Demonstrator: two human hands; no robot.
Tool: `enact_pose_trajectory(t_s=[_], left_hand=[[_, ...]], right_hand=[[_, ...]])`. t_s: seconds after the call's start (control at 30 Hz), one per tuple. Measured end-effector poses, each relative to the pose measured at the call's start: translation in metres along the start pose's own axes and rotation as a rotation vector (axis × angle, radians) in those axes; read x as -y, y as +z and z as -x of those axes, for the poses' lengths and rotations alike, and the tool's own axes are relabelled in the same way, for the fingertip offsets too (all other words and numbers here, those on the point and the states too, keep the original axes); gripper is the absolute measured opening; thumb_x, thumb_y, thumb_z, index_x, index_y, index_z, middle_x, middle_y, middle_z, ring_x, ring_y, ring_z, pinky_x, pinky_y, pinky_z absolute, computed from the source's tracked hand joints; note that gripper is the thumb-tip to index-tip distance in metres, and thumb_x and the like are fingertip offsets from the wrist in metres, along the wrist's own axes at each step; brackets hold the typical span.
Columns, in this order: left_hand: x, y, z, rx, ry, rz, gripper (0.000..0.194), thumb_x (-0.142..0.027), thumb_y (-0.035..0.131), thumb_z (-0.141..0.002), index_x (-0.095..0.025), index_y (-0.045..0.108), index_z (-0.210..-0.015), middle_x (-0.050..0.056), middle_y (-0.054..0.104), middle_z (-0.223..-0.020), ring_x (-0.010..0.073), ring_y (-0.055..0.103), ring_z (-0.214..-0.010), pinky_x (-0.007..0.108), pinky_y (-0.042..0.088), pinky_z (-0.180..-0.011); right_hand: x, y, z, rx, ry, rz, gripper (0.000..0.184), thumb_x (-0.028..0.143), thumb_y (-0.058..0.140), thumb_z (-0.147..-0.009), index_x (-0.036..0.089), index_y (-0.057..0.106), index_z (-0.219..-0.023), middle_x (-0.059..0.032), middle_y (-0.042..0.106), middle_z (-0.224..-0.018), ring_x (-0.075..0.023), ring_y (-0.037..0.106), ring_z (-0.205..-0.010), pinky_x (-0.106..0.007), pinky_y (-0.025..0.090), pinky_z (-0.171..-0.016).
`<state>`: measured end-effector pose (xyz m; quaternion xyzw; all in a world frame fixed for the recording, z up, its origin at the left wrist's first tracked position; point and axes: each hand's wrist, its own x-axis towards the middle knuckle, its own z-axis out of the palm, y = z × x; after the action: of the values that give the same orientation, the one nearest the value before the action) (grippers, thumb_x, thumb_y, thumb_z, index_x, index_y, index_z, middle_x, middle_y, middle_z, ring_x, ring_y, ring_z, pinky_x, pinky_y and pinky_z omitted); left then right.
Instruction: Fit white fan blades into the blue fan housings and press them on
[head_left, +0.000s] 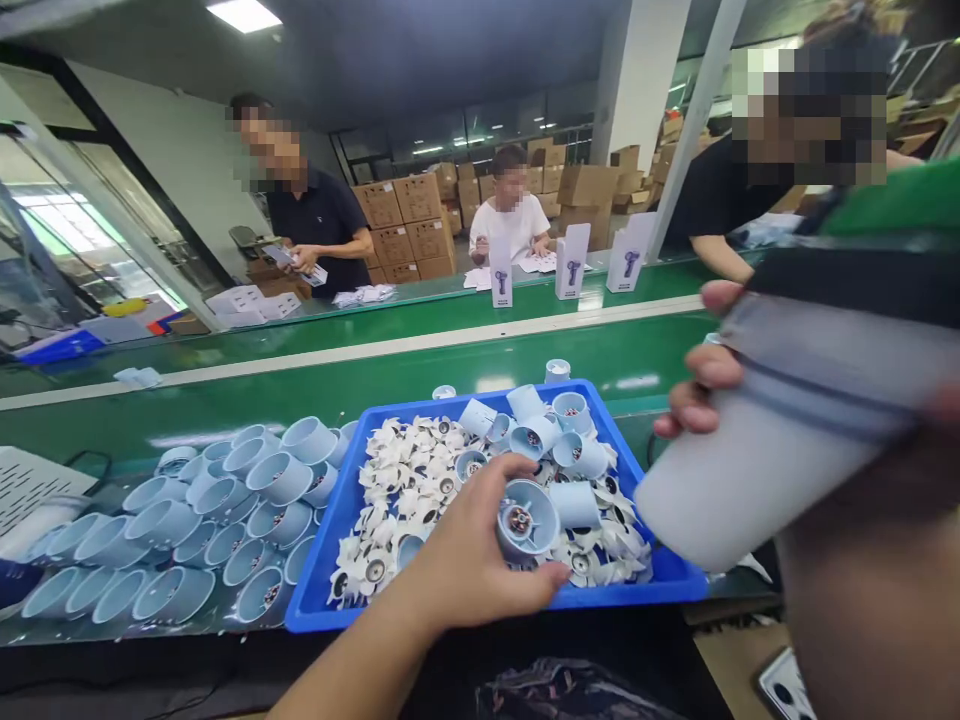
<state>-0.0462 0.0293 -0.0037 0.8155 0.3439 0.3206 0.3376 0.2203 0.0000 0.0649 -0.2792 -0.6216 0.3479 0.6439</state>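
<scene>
My left hand reaches over a blue tray, thumb and fingers curved around a light-blue fan housing. Its open end faces me and shows a small copper-wound motor inside. More light-blue housings lie around it, on top of many white fan impellers. I cannot make out my right hand. At the right, a large blurred white shape blocks the view, and another person's hand seems to show its fingers at the left edge of it.
The blue tray stands at the near edge of the green bench. Many housings are piled to its left. White printed boxes stand across the belt. Three people are beyond it. A phone lies at lower right.
</scene>
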Motion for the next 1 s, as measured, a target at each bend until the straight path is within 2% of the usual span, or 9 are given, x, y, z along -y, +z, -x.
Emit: enact_pose_trajectory(t_s=[0.03, 0.1, 0.23, 0.4, 0.57, 0.67, 0.8, 0.9, 1.0], left_hand=[[-0.005, 0.008, -0.002, 0.008, 0.032, -0.026, 0.067, -0.038, 0.086, -0.064, -0.023, 0.057, -0.122, 0.01, 0.068, -0.118, 0.0293, 0.065, -0.107, 0.048, 0.052, -0.098], [-0.013, 0.019, -0.007, 0.003, 0.123, -0.055, 0.068, -0.049, 0.091, -0.061, -0.022, 0.061, -0.116, 0.008, 0.071, -0.111, 0.0287, 0.066, -0.104, 0.047, 0.051, -0.097], [-0.022, 0.025, -0.013, -0.033, 0.278, -0.103, 0.047, -0.045, 0.086, -0.067, -0.02, 0.066, -0.101, 0.008, 0.074, -0.103, 0.0274, 0.068, -0.095, 0.043, 0.052, -0.088], [-0.026, 0.026, -0.01, -0.032, 0.277, -0.161, 0.034, -0.042, 0.078, -0.071, -0.019, 0.065, -0.093, 0.008, 0.073, -0.098, 0.0264, 0.067, -0.091, 0.043, 0.052, -0.084], [-0.026, 0.03, -0.012, -0.025, 0.283, -0.181, 0.03, -0.041, 0.076, -0.07, -0.02, 0.062, -0.086, 0.004, 0.07, -0.085, 0.0231, 0.063, -0.081, 0.039, 0.05, -0.079], [-0.027, 0.031, -0.013, -0.022, 0.29, -0.193, 0.029, -0.038, 0.077, -0.069, -0.02, 0.059, -0.083, 0.003, 0.068, -0.081, 0.0221, 0.062, -0.079, 0.038, 0.049, -0.077], [-0.027, 0.03, -0.013, -0.01, 0.265, -0.189, 0.027, -0.037, 0.076, -0.069, -0.021, 0.059, -0.083, 0.003, 0.068, -0.082, 0.022, 0.063, -0.081, 0.037, 0.049, -0.077], [-0.027, 0.031, -0.012, -0.016, 0.25, -0.194, 0.028, -0.038, 0.077, -0.069, -0.021, 0.059, -0.081, 0.003, 0.069, -0.082, 0.0224, 0.064, -0.08, 0.038, 0.048, -0.077], [-0.029, 0.034, -0.012, -0.008, 0.231, -0.192, 0.032, -0.04, 0.079, -0.068, -0.021, 0.06, -0.086, 0.003, 0.07, -0.083, 0.0241, 0.065, -0.084, 0.044, 0.048, -0.087]], right_hand=[[0.004, 0.012, -0.006, 0.01, 0.055, -0.206, 0.078, 0.069, 0.085, -0.075, 0.026, 0.055, -0.132, -0.0017, 0.058, -0.09, -0.0191, 0.063, -0.074, -0.032, 0.057, -0.065], [0.01, 0.036, -0.016, -0.046, 0.115, -0.328, 0.07, 0.057, 0.09, -0.069, 0.023, 0.059, -0.122, 0.0014, 0.059, -0.087, -0.0167, 0.063, -0.073, -0.028, 0.056, -0.065], [0.015, 0.064, -0.016, -0.161, 0.123, -0.306, 0.06, 0.054, 0.085, -0.069, 0.022, 0.062, -0.115, 0.0031, 0.06, -0.085, -0.015, 0.062, -0.07, -0.026, 0.055, -0.064], [0.011, 0.066, -0.009, -0.176, -0.009, -0.262, 0.056, 0.052, 0.085, -0.078, 0.015, 0.061, -0.113, -0.0005, 0.061, -0.085, -0.0177, 0.062, -0.07, -0.029, 0.055, -0.061], [0.011, 0.064, -0.007, -0.251, 0.027, -0.293, 0.068, 0.043, 0.094, -0.069, 0.011, 0.058, -0.118, -0.0015, 0.057, -0.087, -0.0181, 0.059, -0.071, -0.03, 0.056, -0.061], [0.01, 0.065, -0.005, -0.243, 0.014, -0.264, 0.061, 0.047, 0.089, -0.077, 0.012, 0.056, -0.115, -0.0031, 0.056, -0.089, -0.0185, 0.058, -0.073, -0.032, 0.056, -0.065], [0.009, 0.066, -0.003, -0.241, 0.02, -0.264, 0.058, 0.061, 0.073, -0.087, 0.014, 0.055, -0.114, -0.0036, 0.055, -0.089, -0.019, 0.058, -0.073, -0.033, 0.056, -0.068], [0.009, 0.068, -0.004, -0.242, 0.023, -0.262, 0.058, 0.063, 0.07, -0.088, 0.013, 0.056, -0.114, -0.0041, 0.054, -0.088, -0.0187, 0.057, -0.073, -0.032, 0.055, -0.067], [0.009, 0.067, -0.007, -0.228, 0.057, -0.278, 0.06, 0.058, 0.081, -0.081, 0.014, 0.057, -0.114, -0.0035, 0.054, -0.088, -0.0185, 0.057, -0.072, -0.031, 0.056, -0.064]])
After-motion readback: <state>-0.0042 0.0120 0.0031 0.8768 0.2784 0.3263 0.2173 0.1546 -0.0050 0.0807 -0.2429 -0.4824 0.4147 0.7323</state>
